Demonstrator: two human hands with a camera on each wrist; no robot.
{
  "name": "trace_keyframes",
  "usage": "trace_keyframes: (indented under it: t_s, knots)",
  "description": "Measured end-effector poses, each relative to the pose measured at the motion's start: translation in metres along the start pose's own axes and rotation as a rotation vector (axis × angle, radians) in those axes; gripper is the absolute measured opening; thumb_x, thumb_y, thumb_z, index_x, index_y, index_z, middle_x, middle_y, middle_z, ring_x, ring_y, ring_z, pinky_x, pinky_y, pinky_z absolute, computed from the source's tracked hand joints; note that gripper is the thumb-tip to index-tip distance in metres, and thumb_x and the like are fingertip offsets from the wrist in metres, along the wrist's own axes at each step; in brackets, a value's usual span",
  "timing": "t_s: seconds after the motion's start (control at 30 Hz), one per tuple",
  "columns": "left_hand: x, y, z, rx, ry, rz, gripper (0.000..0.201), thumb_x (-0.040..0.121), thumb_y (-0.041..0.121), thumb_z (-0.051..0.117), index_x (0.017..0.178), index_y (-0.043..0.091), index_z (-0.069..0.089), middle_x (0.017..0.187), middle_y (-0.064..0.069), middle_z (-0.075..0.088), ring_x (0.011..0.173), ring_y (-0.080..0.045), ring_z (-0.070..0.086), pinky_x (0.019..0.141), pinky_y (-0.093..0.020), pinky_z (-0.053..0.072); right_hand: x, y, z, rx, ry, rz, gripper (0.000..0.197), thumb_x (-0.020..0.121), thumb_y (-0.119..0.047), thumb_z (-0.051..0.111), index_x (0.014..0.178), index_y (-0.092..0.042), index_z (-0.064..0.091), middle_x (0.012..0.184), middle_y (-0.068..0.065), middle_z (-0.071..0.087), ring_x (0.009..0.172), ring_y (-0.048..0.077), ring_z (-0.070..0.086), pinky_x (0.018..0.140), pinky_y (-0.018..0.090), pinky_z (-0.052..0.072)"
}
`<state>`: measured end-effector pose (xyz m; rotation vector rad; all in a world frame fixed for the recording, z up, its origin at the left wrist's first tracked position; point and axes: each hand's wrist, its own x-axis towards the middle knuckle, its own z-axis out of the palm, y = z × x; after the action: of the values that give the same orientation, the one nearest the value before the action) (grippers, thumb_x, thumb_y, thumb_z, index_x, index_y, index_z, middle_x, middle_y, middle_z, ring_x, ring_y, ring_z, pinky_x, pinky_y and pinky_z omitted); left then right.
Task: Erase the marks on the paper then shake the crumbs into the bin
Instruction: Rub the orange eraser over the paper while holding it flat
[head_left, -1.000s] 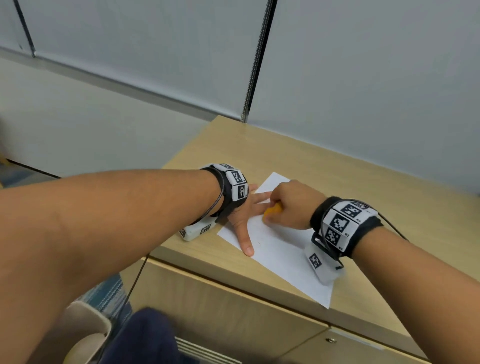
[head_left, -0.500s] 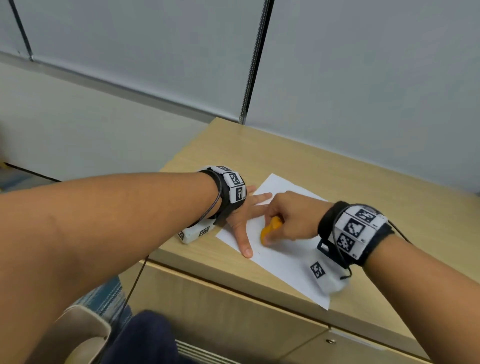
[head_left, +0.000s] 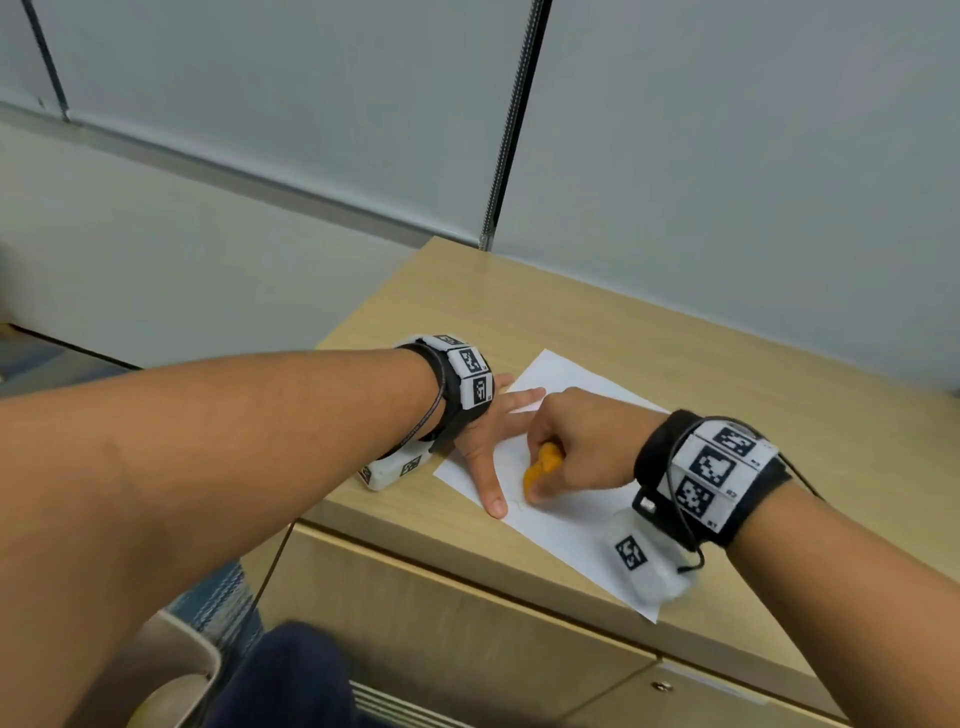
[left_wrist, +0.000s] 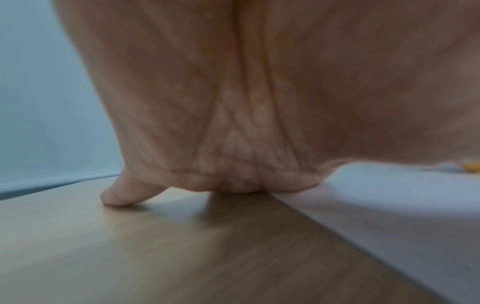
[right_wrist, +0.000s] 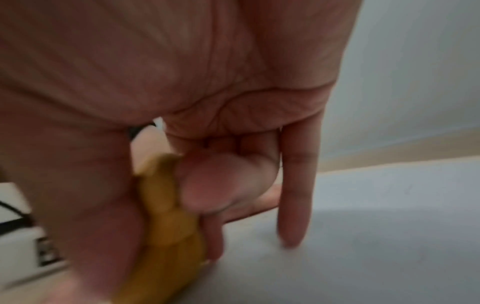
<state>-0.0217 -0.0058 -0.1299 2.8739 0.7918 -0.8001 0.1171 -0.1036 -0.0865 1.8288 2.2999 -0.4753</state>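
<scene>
GRIP: orange banana-shaped eraser (head_left: 542, 467) is pinched in right hand (head_left: 582, 447) | left hand (head_left: 485, 441) is spread flat on white paper sheet (head_left: 571, 525) at the wooden cabinet top's (head_left: 675, 353) front edge | RISK: paper may be creased or torn if hold-down pressure is lost.

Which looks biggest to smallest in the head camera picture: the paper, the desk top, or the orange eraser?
1. desk top
2. paper, lying on it
3. orange eraser, partly hidden in the right hand, still clearly smallest
</scene>
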Motion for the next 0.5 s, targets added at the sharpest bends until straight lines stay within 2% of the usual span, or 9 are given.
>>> trace_keyframes:
  t_s: [0.1,0.13,0.23,0.27,0.37,0.4,0.5]
  knots:
    - [0.002,0.001,0.0,0.004,0.0,-0.017,0.138,0.047,0.091,0.061,0.143,0.049,-0.029,0.157,0.006,-0.036,0.145,-0.034,-0.028,0.116,-0.06,-0.008,0.004,0.016,-0.002,0.017,0.134,0.098,0.026,0.08,-0.038,0.078,0.075,-0.012,0.072,0.062,-0.005,0.059,0.061,0.016,0.056,0.063,0.038,0.052]
    - [0.001,0.001,0.0,0.013,-0.003,-0.021,0.14,0.045,0.093,0.06,0.143,0.049,-0.03,0.156,0.007,-0.036,0.145,-0.034,-0.028,0.116,-0.06,-0.008,0.004,0.017,-0.001,0.025,0.135,0.102,0.026,0.079,-0.037,0.077,0.074,-0.012,0.071,0.062,-0.004,0.059,0.06,0.017,0.056,0.063,0.039,0.053]
    - [0.002,-0.001,0.0,0.0,-0.001,-0.016,0.14,0.042,0.094,0.06,0.144,0.051,-0.026,0.156,0.008,-0.036,0.144,-0.034,-0.028,0.116,-0.06,-0.007,-0.003,0.008,0.0,0.049,-0.061,0.015,0.027,0.078,-0.043,0.082,0.075,-0.018,0.073,0.061,-0.005,0.063,0.053,0.008,0.057,0.059,0.028,0.051]
    - [0.002,-0.001,0.0,-0.008,-0.003,-0.015,0.141,0.04,0.095,0.06,0.144,0.052,-0.026,0.156,0.008,-0.036,0.145,-0.034,-0.028,0.116,-0.061,-0.007,-0.002,0.007,0.0,0.047,-0.066,0.02,0.028,0.078,-0.044,0.082,0.076,-0.018,0.073,0.061,-0.005,0.064,0.054,0.008,0.059,0.058,0.026,0.051]
    - [0.003,0.0,0.001,0.007,-0.003,-0.02,0.148,0.026,0.101,0.051,0.142,0.052,-0.029,0.156,0.008,-0.036,0.145,-0.034,-0.027,0.116,-0.062,-0.005,0.006,0.02,-0.001,0.022,0.121,0.11,0.03,0.081,-0.039,0.08,0.069,-0.015,0.067,0.061,-0.005,0.057,0.057,0.013,0.053,0.059,0.029,0.045]
    - [0.004,0.0,0.001,0.01,-0.003,-0.022,0.148,0.026,0.102,0.05,0.141,0.053,-0.03,0.156,0.008,-0.036,0.145,-0.033,-0.028,0.116,-0.062,-0.005,0.006,0.021,0.0,0.029,0.137,0.115,0.029,0.081,-0.037,0.08,0.069,-0.015,0.066,0.06,-0.005,0.056,0.056,0.011,0.052,0.058,0.028,0.044]
    - [0.004,-0.001,0.002,-0.01,0.001,-0.018,0.139,0.04,0.096,0.059,0.14,0.055,-0.029,0.156,0.009,-0.036,0.145,-0.033,-0.028,0.116,-0.062,-0.006,0.002,0.016,0.0,0.079,-0.036,0.038,0.025,0.078,-0.041,0.083,0.08,-0.017,0.074,0.066,0.001,0.069,0.052,0.005,0.058,0.057,0.023,0.049]
